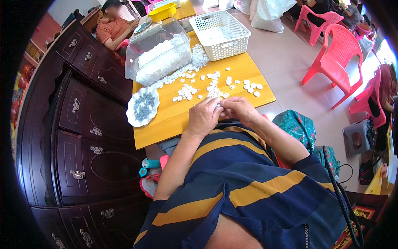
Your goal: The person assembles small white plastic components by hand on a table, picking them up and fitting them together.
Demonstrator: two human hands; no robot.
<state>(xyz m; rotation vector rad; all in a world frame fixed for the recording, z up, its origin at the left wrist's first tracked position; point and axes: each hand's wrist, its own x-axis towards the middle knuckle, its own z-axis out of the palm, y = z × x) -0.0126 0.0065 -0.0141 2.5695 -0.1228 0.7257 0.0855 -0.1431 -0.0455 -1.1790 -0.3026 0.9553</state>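
At the near edge of the yellow wooden table (153, 132), my left hand (203, 117) and my right hand (243, 109) meet, fingertips pinched together. Something tiny and pale sits between them, mostly covered by the fingers, so I cannot make out its kind. Just beyond the fingertips lies a pile of small white plastic pieces (213, 91), oval with holes. Another loose group of white pieces (185, 92) is to the left, and larger rounded white pieces (252, 87) lie to the right. A scalloped white plate (132, 117) at the left holds many small grey metal-looking parts.
A clear plastic bin (134, 74) full of white parts stands at the table's far left, beside a white perforated basket (226, 50). Clear small parts (199, 58) spill between them. A dark wooden cabinet (99, 137) borders the left. Red plastic chairs (338, 56) stand right; a person (114, 27) sits beyond.
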